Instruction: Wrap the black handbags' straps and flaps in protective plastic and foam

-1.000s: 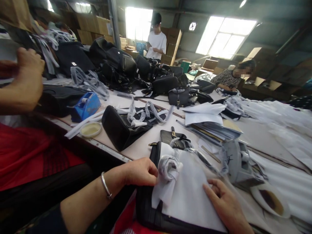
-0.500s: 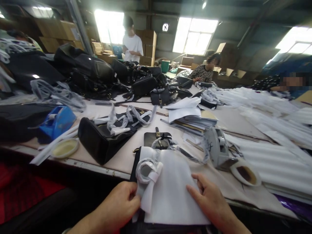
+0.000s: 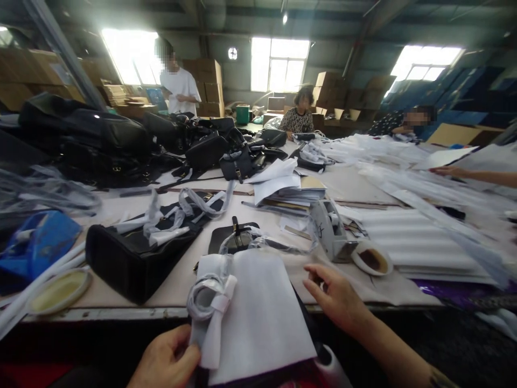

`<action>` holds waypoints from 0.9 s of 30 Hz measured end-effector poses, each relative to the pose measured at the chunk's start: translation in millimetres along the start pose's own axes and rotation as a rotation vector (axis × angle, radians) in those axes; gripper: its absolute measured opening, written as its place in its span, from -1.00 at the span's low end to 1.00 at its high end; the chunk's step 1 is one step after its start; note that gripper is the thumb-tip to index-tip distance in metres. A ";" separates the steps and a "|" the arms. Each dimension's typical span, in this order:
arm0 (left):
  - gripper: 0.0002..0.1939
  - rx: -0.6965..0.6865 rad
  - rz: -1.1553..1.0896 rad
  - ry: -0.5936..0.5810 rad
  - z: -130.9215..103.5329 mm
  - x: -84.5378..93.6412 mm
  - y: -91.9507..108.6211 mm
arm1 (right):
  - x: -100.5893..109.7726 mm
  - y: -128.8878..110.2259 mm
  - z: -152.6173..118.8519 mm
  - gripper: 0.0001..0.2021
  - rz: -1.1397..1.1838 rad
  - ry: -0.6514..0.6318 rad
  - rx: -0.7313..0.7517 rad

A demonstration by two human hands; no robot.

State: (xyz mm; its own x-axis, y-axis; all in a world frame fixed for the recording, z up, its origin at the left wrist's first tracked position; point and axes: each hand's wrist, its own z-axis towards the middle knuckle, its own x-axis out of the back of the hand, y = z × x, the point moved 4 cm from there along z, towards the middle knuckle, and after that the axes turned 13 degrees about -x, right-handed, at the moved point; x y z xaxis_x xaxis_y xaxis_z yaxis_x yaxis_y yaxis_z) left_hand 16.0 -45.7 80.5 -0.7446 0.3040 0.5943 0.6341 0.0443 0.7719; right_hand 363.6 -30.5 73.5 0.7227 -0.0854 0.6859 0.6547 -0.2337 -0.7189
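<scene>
Here we grip a white sheet (image 3: 258, 318), left hand (image 3: 167, 358) pinched on its left edge | our right hand (image 3: 337, 299) hangs clear, fingers loosely curled, forearm slanting | sheet lies at the table's (image 3: 383, 288) near edge

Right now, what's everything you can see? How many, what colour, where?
flat sheet: one, white, front centre
coiled wrapped strap: one, whitish, on sheet
small buckled pouch: one, black, behind sheet
boxy bag: one, black, left
heaped bags: many, black, back left
tape dispenser: one, blue, far left
second dispenser: one, grey, centre-right
shallow round dish: one, yellowish, front left
brown-centred dish: one, white, right
paper pile: one, white, middle
long sheets: stack, white, right
cardboard boxes: many, brown, back
windows: several, bright, back
co-workers: several, mixed clothing, across table
left hand, right hand: two, bare, flanking sheet
</scene>
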 end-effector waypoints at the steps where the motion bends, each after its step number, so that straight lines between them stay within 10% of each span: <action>1: -0.72 -0.005 0.012 0.017 -0.3 0.2 0.0 | 5.1 -0.5 5.9 -0.62 0.001 0.067 0.028; 7: -0.70 -0.041 0.124 0.027 -6.7 -1.7 -6.6 | -21.0 -12.3 4.5 -0.58 0.063 -0.210 -0.056; 15: -0.64 -0.093 0.113 0.340 -32.9 -3.1 -21.8 | -56.2 -4.4 -30.4 -0.46 0.151 -0.435 -0.120; 27: -0.66 -0.182 -0.031 -0.007 -32.0 3.4 -28.5 | -55.3 5.1 -32.0 -0.40 0.002 -0.368 -0.107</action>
State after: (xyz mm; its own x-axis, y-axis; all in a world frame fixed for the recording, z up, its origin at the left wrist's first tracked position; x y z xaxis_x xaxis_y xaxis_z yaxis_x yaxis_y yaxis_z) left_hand -11.2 -76.4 67.8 -0.7613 0.3118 0.5685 0.5623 -0.1189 0.8183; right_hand 319.9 -58.0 35.5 0.7682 0.2631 0.5837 0.6401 -0.3357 -0.6911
